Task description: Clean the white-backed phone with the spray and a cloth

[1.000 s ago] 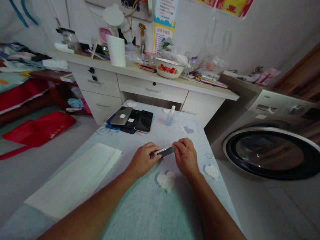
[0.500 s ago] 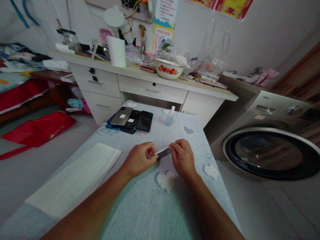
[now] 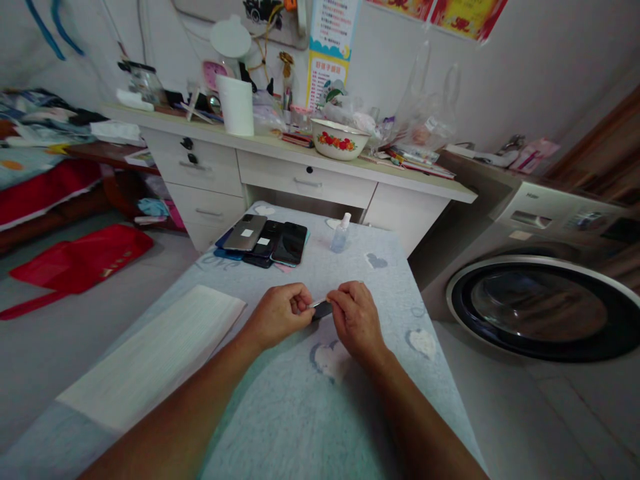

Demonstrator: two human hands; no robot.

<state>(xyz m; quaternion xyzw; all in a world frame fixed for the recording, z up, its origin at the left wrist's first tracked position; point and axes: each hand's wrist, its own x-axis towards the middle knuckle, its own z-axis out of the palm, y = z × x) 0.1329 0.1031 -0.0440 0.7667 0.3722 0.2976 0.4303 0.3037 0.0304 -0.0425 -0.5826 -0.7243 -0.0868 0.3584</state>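
Between my two hands, above the middle of the cloth-covered table (image 3: 280, 413), is a thin phone (image 3: 323, 310) with a dark face and a light edge. My left hand (image 3: 283, 313) pinches its left end between thumb and fingers. At the other end, the closed fingers of my right hand (image 3: 357, 317) grip the upper edge and hide part of it. Beyond my hands lie several phones (image 3: 247, 233) in an overlapping pile, some with white stickers. A clear spray bottle (image 3: 340, 235) stands upright to the right of the pile.
A pale folded cloth or paper (image 3: 155, 357) lies on the table's left side. A white drawer desk (image 3: 305, 175) with a flowered bowl (image 3: 339, 140) stands behind the table. At right is a washing machine (image 3: 545, 220); a red bag (image 3: 90, 257) lies on the floor at left.
My right hand has shifted left along the phone, closer to my left hand, covering more of it. My left hand stays nearly in place.
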